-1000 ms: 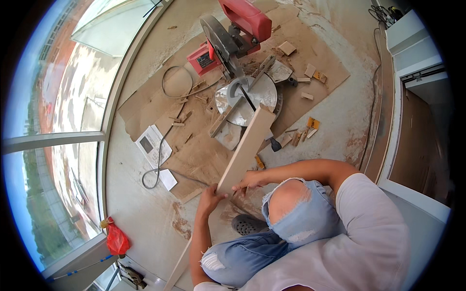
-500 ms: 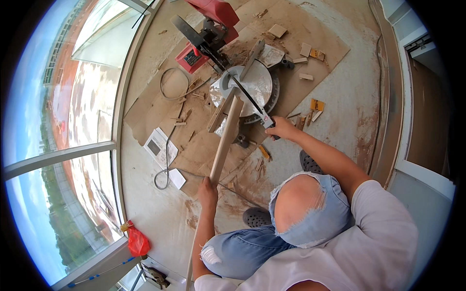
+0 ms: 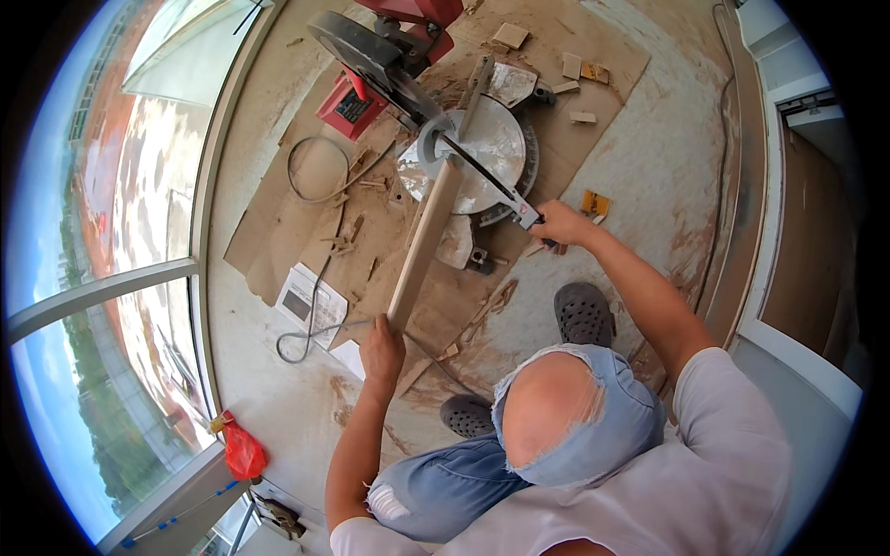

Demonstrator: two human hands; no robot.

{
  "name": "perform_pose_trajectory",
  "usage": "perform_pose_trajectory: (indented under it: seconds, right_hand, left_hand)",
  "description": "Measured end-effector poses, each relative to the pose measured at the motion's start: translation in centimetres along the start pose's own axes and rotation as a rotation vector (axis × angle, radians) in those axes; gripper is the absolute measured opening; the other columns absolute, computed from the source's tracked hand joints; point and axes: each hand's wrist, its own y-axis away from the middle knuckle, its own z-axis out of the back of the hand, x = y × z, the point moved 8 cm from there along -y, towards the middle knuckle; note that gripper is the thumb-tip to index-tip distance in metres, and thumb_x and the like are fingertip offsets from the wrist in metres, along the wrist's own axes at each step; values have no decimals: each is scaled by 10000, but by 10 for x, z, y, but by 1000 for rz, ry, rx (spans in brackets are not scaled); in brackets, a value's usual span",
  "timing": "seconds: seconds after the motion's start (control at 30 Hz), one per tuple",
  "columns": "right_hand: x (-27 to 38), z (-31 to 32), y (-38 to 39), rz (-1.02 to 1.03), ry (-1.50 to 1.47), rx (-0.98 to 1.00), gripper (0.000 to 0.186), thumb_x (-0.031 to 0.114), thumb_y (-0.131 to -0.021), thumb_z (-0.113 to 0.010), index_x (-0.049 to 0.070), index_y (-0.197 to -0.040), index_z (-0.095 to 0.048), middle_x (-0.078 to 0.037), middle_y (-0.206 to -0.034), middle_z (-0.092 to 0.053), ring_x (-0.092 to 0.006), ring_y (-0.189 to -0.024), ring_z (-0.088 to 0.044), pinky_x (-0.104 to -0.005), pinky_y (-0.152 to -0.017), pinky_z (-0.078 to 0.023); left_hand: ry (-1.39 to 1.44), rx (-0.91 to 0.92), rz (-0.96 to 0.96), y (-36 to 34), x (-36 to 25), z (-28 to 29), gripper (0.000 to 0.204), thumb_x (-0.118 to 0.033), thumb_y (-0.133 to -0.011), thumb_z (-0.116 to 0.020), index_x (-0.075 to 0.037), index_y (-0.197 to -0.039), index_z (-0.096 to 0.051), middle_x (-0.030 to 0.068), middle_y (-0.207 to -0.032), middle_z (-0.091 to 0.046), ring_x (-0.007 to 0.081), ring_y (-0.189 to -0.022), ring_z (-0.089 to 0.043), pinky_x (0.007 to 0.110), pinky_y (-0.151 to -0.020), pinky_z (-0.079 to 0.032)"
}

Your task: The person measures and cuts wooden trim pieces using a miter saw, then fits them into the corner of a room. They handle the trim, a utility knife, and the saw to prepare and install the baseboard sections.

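A miter saw stands on the floor ahead, with a red motor housing (image 3: 348,107), a raised dark blade guard (image 3: 357,60) and a round silver turntable (image 3: 496,144). My right hand (image 3: 563,224) is closed around the turntable's front handle (image 3: 526,213). A long pale wooden strip (image 3: 422,250) slants from the turntable back toward me. My left hand (image 3: 382,350) grips its near end, fingers wrapped round it. The strip's far end rests by the saw's fence, near the dark slot across the turntable.
Flattened cardboard (image 3: 264,218) lies under the saw, strewn with sawdust and offcuts (image 3: 510,35). A power cord (image 3: 292,171) loops at left beside printed sheets (image 3: 311,296). A red bag (image 3: 244,452) hangs by the window. My shoes (image 3: 584,315) are close to the saw's front.
My left hand and the wooden strip's near end have shifted slightly up and left in view. The pale length seen below my left hand earlier no longer shows. My right hand keeps its grip.
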Motion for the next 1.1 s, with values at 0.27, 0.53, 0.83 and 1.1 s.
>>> perform_pose_trajectory:
  seconds: [0.27, 0.53, 0.83, 1.1]
  right_hand:
    - [4, 0, 0, 69, -71, -49, 206, 153, -836, -644, -52, -851, -644, -92, -680, -689, -156, -562, -651, -333, -511, -511]
    - [0, -2, -7, 66, -42, 20, 226, 171, -834, -641, -53, -866, -640, -108, -684, -685, -182, -571, -654, -363, -543, -517]
    - [-4, -4, -14, 59, -65, 37, 265, 195, -831, -655, -37, -955, -631, -98, -678, -668, -181, -543, -621, -366, -496, -491]
    - [-7, -2, -19, 105, -40, 59, 275, 235, -870, -661, -31, -914, -605, -85, -697, -663, -187, -518, -595, -361, -453, -458]
  left_hand:
    - [-56, 358, 176, -61, -37, 3, 407, -154, -848, -660, -70, -1221, -521, 224, -1035, -664, 433, -952, -660, 552, -802, -517]
    - [-91, 114, 117, -67, -62, 21, 437, -167, -861, -685, -84, -1267, -547, 182, -1060, -636, 412, -916, -666, 523, -748, -528]
    - [43, -302, 30, -138, -147, 36, 356, -97, -770, -724, -47, -1093, -584, 173, -1015, -594, 402, -978, -586, 507, -852, -470]
    - [-3, -291, -92, -148, -141, 28, 289, -170, -802, -731, -42, -988, -551, 168, -979, -595, 377, -944, -584, 476, -827, -487]
